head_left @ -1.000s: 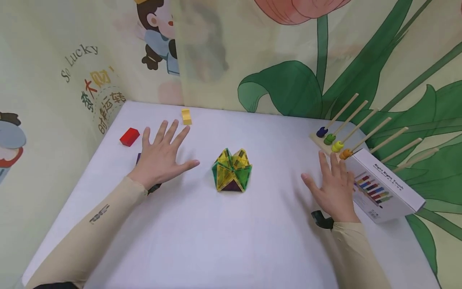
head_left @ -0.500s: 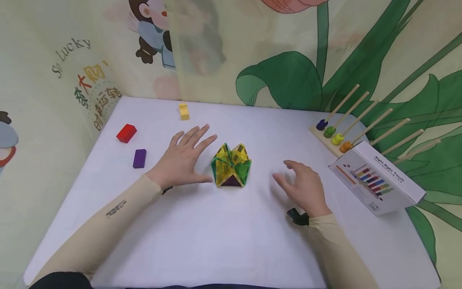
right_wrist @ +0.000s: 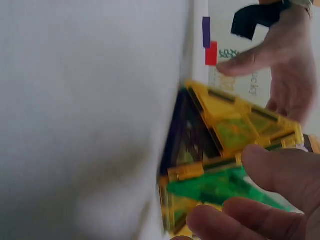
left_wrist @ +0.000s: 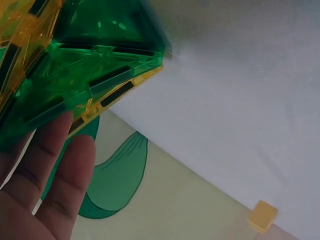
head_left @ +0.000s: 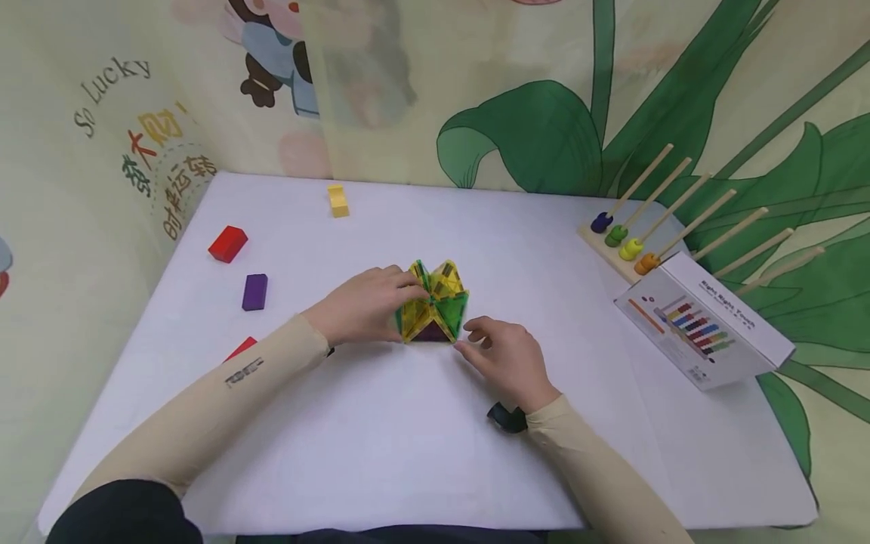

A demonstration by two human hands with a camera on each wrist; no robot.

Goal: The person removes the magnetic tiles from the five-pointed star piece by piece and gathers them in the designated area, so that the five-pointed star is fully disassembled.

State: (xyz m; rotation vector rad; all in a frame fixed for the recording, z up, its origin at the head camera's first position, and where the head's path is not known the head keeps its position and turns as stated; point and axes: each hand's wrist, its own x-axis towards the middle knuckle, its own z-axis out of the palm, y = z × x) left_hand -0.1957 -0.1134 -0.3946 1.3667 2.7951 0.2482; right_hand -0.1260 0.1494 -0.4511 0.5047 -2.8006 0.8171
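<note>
At table centre: 2 hands on 1 tile figure.
Left hand (head_left: 363, 306) and right hand (head_left: 506, 361) each grasp the magnetic tile figure (head_left: 435, 310).

Bare white tabletop (head_left: 408, 453) across lower frame: free passage. Obstacles: white cardboard box (head_left: 703, 325) + wooden peg rack (head_left: 615, 249) at right; red block (head_left: 227, 243), purple block (head_left: 254, 292) upper left.

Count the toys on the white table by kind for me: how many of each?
Loose blocks: 4 (red block, purple block, yellow block, second red block half hidden by the sleeve)
Magnetic tile shape: 1
Peg rack with beads: 1
Toy box: 1
Total: 7
</note>
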